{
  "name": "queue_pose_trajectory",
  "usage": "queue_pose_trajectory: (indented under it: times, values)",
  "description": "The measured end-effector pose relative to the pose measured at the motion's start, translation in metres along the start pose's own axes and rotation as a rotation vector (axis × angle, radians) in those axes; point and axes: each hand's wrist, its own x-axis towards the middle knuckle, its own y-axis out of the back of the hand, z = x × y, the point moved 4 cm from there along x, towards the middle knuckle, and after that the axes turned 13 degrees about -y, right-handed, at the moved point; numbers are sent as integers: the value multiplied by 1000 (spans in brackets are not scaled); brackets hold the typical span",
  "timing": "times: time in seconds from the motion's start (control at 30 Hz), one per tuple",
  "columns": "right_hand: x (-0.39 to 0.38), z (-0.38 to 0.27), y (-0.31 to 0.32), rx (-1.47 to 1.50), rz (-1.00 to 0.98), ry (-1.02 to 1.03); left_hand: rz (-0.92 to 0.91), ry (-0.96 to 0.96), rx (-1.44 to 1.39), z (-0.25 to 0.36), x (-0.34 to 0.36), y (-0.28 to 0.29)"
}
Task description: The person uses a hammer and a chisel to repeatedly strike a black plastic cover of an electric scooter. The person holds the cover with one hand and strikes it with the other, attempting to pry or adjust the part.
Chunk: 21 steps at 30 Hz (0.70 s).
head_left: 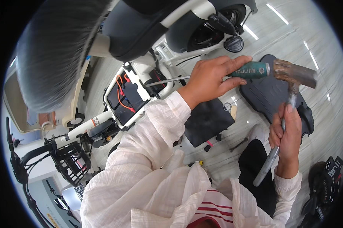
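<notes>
My left hand (217, 78) is wrapped round the green handle of a screwdriver (257, 70). Its long shaft runs left, and the tip meets the white frame of an electric bike (143, 91) beside the open battery bay. In my right hand (289, 131) is a hammer (271, 161) with a grey metal handle. The hammer's worn, rusty head is close to the butt end of the screwdriver; whether they touch I cannot tell. Orange cables (122, 97) with red connectors lie in the open bay. The bike's dark seat (131, 28) stands above it.
A black flat panel (209, 121) lies on the tiled floor below my left hand, with small black parts near it. A dark moulded cover (268, 91) rests behind the hammer. The bike's handlebar (17, 163) and basket (70, 157) are at left. Black parts (323, 186) sit at lower right.
</notes>
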Motion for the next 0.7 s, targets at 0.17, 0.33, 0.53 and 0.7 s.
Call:
queue_pose_trajectory:
  times: [0.17,0.33,0.53,0.7]
  values:
    - [-30,-12,-27,-166,114,253,115,-116,-50,21,-6,42]
    - [-63,-31,-60,-371,-10,285,125,-100,-85,33,-28,76]
    - [-97,-36,-87,-762,143,527,182,-111,-89,57,-49,111]
    - [-129,-49,-122,-919,84,578,215,-46,-56,79,-77,135]
